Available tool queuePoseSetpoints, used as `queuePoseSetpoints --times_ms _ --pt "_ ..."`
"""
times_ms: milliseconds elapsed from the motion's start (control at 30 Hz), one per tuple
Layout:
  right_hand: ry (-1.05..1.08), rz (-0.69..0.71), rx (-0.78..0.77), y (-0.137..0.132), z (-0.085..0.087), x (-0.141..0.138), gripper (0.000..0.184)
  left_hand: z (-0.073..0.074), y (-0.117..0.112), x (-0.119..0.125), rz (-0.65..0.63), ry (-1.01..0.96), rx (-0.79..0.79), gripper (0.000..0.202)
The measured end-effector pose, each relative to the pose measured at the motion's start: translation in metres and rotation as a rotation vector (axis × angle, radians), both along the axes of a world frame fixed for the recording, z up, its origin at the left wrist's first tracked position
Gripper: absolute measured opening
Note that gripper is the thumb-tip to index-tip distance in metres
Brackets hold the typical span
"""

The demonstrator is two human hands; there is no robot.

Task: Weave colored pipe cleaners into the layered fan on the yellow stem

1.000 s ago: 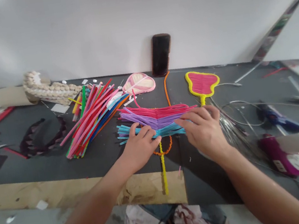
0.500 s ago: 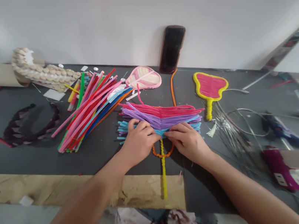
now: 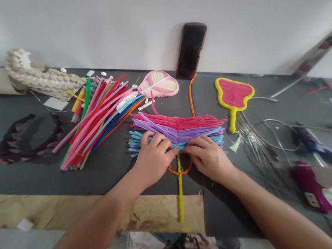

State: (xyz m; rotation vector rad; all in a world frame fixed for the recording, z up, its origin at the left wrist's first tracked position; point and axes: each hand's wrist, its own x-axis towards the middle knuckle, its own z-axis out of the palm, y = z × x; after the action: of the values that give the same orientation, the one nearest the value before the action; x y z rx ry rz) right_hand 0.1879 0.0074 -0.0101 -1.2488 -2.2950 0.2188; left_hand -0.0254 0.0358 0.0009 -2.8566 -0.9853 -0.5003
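A layered bundle of pink, purple and blue pipe cleaners point(image 3: 179, 130) lies fanned out on the dark table top point(image 3: 37, 181). My left hand point(image 3: 155, 158) presses the blue and purple ends at its left side. My right hand point(image 3: 208, 159) grips the blue layer at its lower right, and the two hands nearly meet. Below the hands sits an orange twisted loop point(image 3: 181, 171) with a yellow fuzzy stem point(image 3: 181, 193). Part of the loop is hidden behind my fingers.
A big heap of loose pipe cleaners point(image 3: 97, 126) lies left of the bundle. Beyond stand a pink woven fan point(image 3: 158, 84), a yellow-rimmed fan point(image 3: 233, 95) and a leaning phone point(image 3: 190, 50). Silver wires point(image 3: 259, 148) and a magenta object point(image 3: 309, 188) lie right.
My right hand has moved left, closer to my left hand, along the bundle. The view has swung and tilted, so the table items appear shifted. The last half second shows little hand movement.
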Motion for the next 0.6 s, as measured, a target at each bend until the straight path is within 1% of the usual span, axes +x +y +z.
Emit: queuePoseSetpoints --times_ms 100,200,333,433,533,600 --pt "0.000 0.006 0.004 -0.001 0.000 0.000 0.028 0.000 -0.004 0.003 -0.028 0.027 0.098 0.024" --pt "-0.005 0.010 -0.003 -0.001 0.000 0.000 0.031 -0.005 -0.005 0.003 -0.087 0.057 0.124 0.028" --pt "0.028 0.014 0.005 -0.002 0.001 0.000 0.032 -0.011 -0.004 0.000 -0.095 0.111 0.042 0.032" --pt "0.042 -0.020 0.056 -0.003 0.002 -0.002 0.029 -0.009 -0.003 -0.001 -0.096 0.155 -0.011 0.039" --pt "-0.037 -0.076 0.096 -0.006 0.004 -0.006 0.030 -0.006 -0.004 -0.001 -0.089 0.173 -0.051 0.043" --pt "-0.098 -0.082 0.071 -0.007 0.003 -0.008 0.034 -0.005 -0.004 0.000 -0.075 0.173 -0.075 0.044"
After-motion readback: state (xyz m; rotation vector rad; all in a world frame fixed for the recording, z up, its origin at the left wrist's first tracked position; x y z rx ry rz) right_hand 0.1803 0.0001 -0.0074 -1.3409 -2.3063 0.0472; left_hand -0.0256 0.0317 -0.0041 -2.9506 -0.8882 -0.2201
